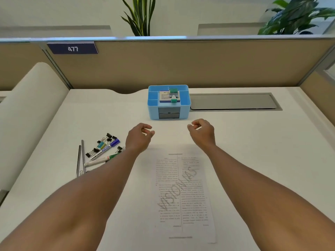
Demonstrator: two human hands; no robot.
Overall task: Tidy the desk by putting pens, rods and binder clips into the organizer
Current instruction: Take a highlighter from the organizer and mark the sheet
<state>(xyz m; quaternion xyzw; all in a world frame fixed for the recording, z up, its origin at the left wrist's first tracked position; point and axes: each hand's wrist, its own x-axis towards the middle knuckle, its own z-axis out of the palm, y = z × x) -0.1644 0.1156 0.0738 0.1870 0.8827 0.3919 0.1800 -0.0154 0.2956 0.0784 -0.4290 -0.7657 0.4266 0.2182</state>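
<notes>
Evidently nothing has been gathered yet — both the left hand [138, 135] and the right hand [201, 130] hover over the table [253, 142] with fingers [147, 132] loosely curled and holding nothing, the blue organizer [169, 103] just beyond the fingertips. The pens [105, 151], metal rods [80, 158] and binder clips [108, 137] lie in a heap just outside the left fingers — so the next move, I judge, is a leftward reach to pinch one piece.
</notes>
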